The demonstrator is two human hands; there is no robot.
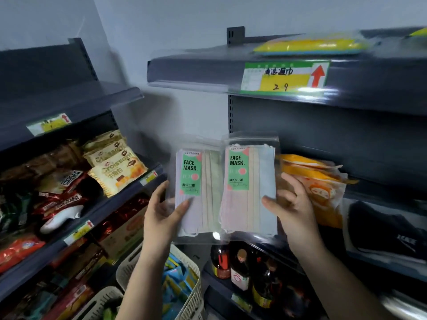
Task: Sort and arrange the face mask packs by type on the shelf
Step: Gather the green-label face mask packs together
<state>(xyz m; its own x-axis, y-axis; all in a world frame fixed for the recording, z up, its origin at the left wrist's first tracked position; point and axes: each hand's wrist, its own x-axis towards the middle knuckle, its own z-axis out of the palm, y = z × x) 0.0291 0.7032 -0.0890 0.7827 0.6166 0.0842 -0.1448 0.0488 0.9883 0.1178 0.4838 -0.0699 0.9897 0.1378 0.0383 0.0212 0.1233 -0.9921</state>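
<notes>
Face mask packs, two of them, held up side by side in front of the right-hand shelving, above dark bottles (240, 269) on a lower shelf. Left pack (197, 192) pinched at its lower left corner by the left hand (161, 211), thumb across the front, fingers behind. Right pack (250, 188) gripped at its lower right edge by the right hand (291, 209), thumb on the front face. Inner edges touching or slightly overlapping; too blurred to say which. Same green "FACE MASK" label on both, pastel masks inside clear sleeves, so probably one type.

Likely very light, thin and floppy: soft masks in a slick plastic film, prone to bending from a corner hold and to sliding between fingers. Better taken flat, thumb in front and fingers spread behind the middle of a long edge, or along the sealed top strip. Nothing fragile, only creasing to avoid.

Orange packs (316, 185) resting on the shelf (369, 192) just behind the right hand, a dark pack (388, 232) further right. Probable next step: setting both together beside those, upright or stacked, labels outward.
</notes>
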